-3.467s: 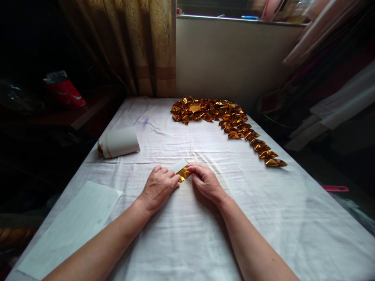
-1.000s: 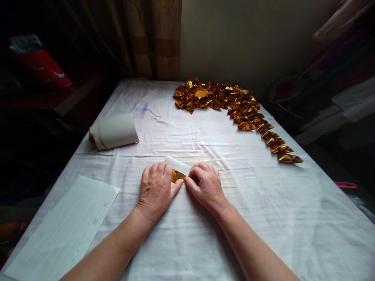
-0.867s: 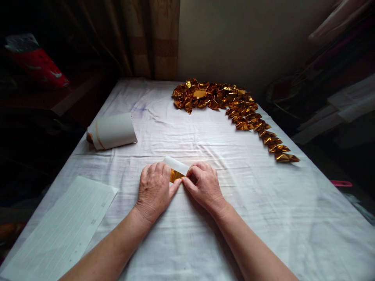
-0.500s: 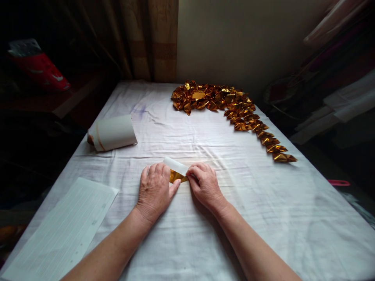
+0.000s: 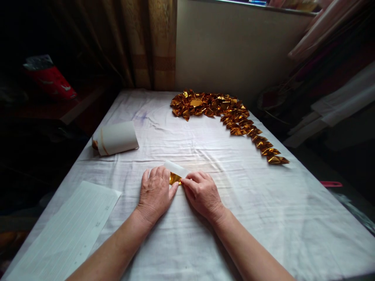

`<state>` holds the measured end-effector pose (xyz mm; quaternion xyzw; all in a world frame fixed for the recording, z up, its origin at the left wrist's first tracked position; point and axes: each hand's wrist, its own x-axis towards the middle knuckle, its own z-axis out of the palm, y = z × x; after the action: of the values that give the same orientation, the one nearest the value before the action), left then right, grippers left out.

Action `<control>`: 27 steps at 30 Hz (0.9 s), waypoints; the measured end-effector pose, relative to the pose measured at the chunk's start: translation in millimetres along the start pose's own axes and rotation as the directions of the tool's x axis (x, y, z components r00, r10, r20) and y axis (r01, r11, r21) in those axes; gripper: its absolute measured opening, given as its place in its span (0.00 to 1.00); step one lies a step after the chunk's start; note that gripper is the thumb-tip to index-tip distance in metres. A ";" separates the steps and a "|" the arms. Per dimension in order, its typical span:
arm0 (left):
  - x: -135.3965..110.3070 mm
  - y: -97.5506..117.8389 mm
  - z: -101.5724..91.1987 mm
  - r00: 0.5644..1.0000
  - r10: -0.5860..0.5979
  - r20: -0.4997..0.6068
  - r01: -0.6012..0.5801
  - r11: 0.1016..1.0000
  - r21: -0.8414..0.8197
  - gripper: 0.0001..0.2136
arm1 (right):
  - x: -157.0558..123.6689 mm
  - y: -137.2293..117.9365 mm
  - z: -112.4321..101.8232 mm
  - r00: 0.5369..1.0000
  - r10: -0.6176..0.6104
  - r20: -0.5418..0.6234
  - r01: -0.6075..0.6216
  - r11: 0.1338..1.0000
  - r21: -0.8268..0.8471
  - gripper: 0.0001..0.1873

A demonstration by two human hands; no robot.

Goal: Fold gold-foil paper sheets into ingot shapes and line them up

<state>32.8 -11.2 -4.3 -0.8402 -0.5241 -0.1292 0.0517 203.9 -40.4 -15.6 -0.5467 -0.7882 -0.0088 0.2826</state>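
Tablecloth (image 5: 263, 222) | gold garland (image 5: 209, 104), roll (image 5: 119, 137) beyond | left hand (image 5: 154, 192): grip unclear | right hand (image 5: 203, 193): pinching foil (image 5: 174, 178)

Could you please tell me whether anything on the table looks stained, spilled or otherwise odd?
Yes: the white cloth has a faint purplish mark just beyond the pale cylinder, odd against the otherwise pale fabric. It is also creased near the gold foil piece. I notice no spill.

On the table (image 5: 187, 136), paper (image 5: 66, 232) lies left, roll (image 5: 118, 137) behind it, strip (image 5: 176, 168) midway, chain (image 5: 236, 120) at back right.
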 end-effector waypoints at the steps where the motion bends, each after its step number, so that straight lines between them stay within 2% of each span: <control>1: -0.3 -0.2 -0.3 1.000 0.000 0.002 0.000 1.000 -0.010 0.13 | -0.5 -0.7 -0.4 1.000 -0.001 0.004 0.001 1.000 -0.017 0.09; 6: -2.4 -7.7 -1.7 1.000 0.005 0.016 -0.004 0.995 -0.096 0.11 | -1.4 -4.5 -1.3 1.000 0.019 0.023 -0.018 0.999 -0.048 0.08; 9: -4.0 -25.3 -0.8 0.997 0.073 0.009 -0.070 0.974 -0.214 0.08 | -1.1 -6.6 0.1 0.998 0.052 0.026 -0.051 0.998 -0.038 0.07; 12: -4.0 -48.0 3.0 0.988 0.153 -0.021 -0.152 0.945 -0.289 0.10 | -0.3 -7.6 2.0 0.997 0.080 0.012 -0.080 0.996 -0.028 0.06; 16: -0.8 -66.2 8.6 0.980 0.199 -0.002 -0.187 0.919 -0.348 0.12 | 1.6 -7.8 2.9 0.995 0.100 0.017 -0.100 0.995 -0.014 0.05; 27: 2.7 -59.4 5.4 0.966 0.247 -0.082 -0.260 0.923 -0.282 0.10 | 3.6 2.1 -2.0 0.992 0.089 0.088 -0.095 0.993 0.068 0.12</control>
<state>-18.2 18.8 -11.6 -0.8962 -0.3852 -0.2157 -0.0444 205.7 -37.1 -12.9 -0.5717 -0.7733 0.0559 0.2685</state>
